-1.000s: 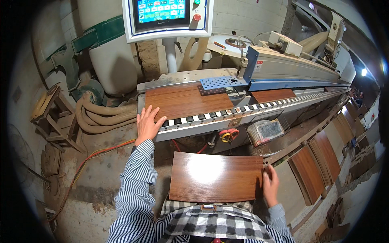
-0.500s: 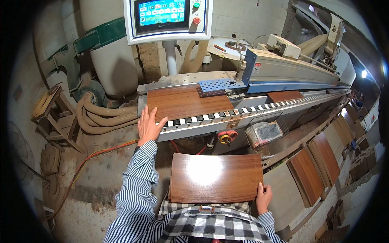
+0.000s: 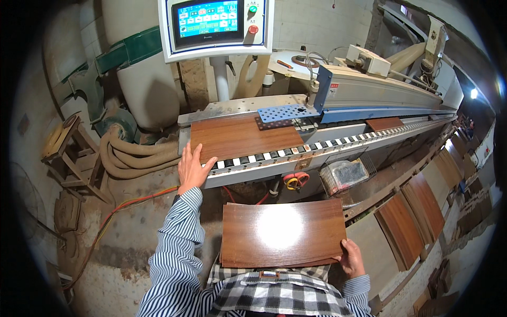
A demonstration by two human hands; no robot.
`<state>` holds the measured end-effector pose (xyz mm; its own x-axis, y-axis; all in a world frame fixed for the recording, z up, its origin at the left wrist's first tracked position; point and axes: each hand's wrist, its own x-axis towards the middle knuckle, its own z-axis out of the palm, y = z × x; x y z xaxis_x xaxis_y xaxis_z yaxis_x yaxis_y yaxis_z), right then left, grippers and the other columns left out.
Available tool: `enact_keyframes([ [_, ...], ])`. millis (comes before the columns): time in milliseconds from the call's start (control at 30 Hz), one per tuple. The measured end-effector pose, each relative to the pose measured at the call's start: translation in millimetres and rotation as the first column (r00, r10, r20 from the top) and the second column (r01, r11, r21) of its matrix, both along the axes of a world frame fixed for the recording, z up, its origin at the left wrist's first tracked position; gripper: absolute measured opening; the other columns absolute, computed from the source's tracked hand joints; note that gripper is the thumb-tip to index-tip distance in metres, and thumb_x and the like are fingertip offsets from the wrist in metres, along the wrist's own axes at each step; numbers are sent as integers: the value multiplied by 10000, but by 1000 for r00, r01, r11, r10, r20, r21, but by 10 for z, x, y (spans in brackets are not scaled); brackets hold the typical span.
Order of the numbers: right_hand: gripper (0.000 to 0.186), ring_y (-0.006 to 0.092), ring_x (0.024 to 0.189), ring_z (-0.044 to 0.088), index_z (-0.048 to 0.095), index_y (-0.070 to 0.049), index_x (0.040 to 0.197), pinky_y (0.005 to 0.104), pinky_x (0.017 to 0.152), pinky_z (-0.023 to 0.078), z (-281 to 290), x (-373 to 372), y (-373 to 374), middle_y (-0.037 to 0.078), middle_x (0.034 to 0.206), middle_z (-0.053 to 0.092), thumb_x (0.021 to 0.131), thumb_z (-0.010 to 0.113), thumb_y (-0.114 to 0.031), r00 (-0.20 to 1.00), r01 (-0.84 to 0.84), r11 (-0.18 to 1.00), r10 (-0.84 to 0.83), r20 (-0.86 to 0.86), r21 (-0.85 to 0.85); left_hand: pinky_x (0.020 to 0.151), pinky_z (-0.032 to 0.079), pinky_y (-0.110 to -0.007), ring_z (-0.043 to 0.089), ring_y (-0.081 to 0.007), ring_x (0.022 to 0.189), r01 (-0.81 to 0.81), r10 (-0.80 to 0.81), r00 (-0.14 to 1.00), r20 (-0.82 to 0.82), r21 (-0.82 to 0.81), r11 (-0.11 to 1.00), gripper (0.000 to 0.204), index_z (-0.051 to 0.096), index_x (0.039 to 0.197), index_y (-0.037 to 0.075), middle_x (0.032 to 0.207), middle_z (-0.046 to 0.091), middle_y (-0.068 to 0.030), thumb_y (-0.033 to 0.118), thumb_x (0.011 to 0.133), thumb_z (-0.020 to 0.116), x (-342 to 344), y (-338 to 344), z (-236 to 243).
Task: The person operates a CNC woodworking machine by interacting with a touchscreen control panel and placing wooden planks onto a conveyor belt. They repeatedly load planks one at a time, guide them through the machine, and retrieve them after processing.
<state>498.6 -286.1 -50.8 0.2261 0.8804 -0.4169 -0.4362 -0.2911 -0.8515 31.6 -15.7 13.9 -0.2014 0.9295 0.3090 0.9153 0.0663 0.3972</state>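
Nearest is a person's black-and-white checked apron (image 3: 269,293). Over the lap lies a small stack of glossy brown wood-grain boards (image 3: 248,238), its surface bright with glare. The right hand (image 3: 352,259), in a striped sleeve, grips the stack's near right corner. Beyond, the left hand (image 3: 195,168) has its fingers spread on the near left corner of another brown board (image 3: 240,138), which lies flat on a long machine beside a black-and-white roller track (image 3: 274,155). To the right hangs a wire basket (image 3: 346,178). Farther back, a blue perforated plate (image 3: 282,112) overhangs that board's far right corner, and a lit screen (image 3: 207,21) stands on a post.
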Motion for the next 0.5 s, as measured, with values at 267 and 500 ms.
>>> enact_keyframes([
  [267, 281, 174, 945, 660, 591, -53, 1152, 366, 727, 579, -108, 78, -15, 44, 1088, 659, 953, 577, -251, 999, -32, 999, 32, 11, 1, 1142, 247, -503, 209, -337, 1456, 35, -29, 996, 89, -64, 997, 805, 388, 1470, 149, 1568, 234, -191, 529, 820, 672, -64, -18, 53],
  [500, 286, 168, 910, 669, 579, -50, 1163, 345, 726, 576, -139, 75, -27, 37, 1089, 663, 958, 568, -249, 999, -34, 999, 33, 6, 20, 1135, 269, -482, 256, -356, 1436, 69, -68, 994, 87, -11, 998, 784, 409, 1456, 137, 1547, 276, -209, 498, 817, 686, -132, 32, -29],
])
